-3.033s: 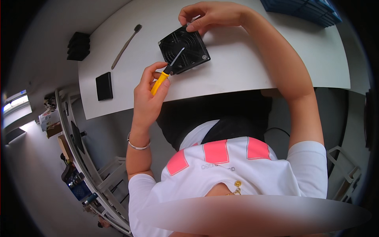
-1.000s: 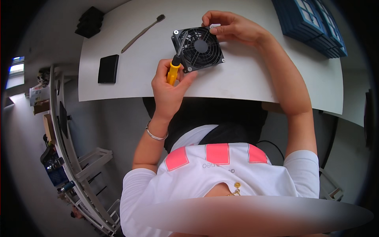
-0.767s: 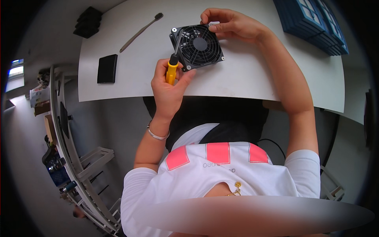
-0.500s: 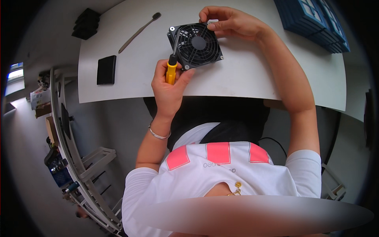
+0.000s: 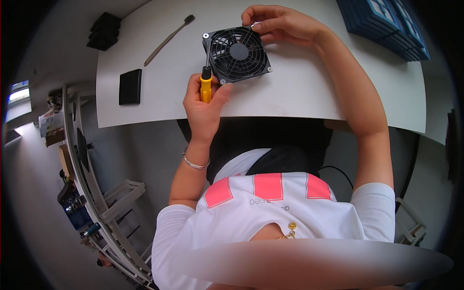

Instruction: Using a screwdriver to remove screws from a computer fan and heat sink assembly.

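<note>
White tabletop (image 5: 299,92) is spanning the upper part of the view and carrying the loose items. Blue slatted stack (image 5: 386,36) is standing at the far right, well apart from the hands. Right hand (image 5: 285,25) is reaching in from the right, thumb and fingers pinching the fan's upper right corner. Left hand (image 5: 203,107) is coming up from below, fingers curling around the screwdriver, thumb lying at the fan's lower left corner; fingertips behind are hiding, so cannot tell how they're meeting the fan. Square black fan (image 5: 239,51) is sitting between the two hands, over the tabletop, grille facing up and tilting a bit; cannot tell if its underside is touching the tabletop. Black stacked block (image 5: 103,31) is sitting near the far left corner. Screwdriver (image 5: 206,88), yellow handle, is pointing away from the person, shaft running along the fan's left side; tip is hard to make out. Grey-brown toothbrush (image 5: 166,42) is lying diagonally, left of the fan. Flat black case (image 5: 130,87) is lying near the left edge. Silver bracelet (image 5: 195,166) is circling the left wrist.
</note>
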The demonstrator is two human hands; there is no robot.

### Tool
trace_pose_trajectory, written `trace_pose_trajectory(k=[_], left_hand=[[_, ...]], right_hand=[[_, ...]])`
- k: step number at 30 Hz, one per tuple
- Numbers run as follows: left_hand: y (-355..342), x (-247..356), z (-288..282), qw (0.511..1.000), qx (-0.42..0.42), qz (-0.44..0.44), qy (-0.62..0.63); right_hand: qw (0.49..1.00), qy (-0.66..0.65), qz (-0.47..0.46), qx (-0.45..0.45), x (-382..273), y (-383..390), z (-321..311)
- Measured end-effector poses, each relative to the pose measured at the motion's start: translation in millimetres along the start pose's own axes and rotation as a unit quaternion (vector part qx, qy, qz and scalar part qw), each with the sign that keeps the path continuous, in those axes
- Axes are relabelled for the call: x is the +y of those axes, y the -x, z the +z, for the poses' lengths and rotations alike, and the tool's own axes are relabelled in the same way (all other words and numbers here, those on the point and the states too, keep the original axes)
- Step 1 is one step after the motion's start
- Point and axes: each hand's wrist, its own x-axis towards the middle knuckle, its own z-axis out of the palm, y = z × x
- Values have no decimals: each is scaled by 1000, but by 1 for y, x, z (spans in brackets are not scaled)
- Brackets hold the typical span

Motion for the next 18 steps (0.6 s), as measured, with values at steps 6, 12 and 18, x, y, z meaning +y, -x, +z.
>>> trace_pose_trajectory(k=[6, 12, 18], left_hand=[[0, -2, -3, 998, 10, -16, 66], [-2, -6, -5, 983, 18, -22, 184], [-5, -12, -9, 975, 10, -17, 219]], right_hand=[[999, -31, 9, -8, -2, 4, 0], [997, 72, -16, 16, 1, 9, 0], [996, 89, -16, 17, 2, 7, -5]])
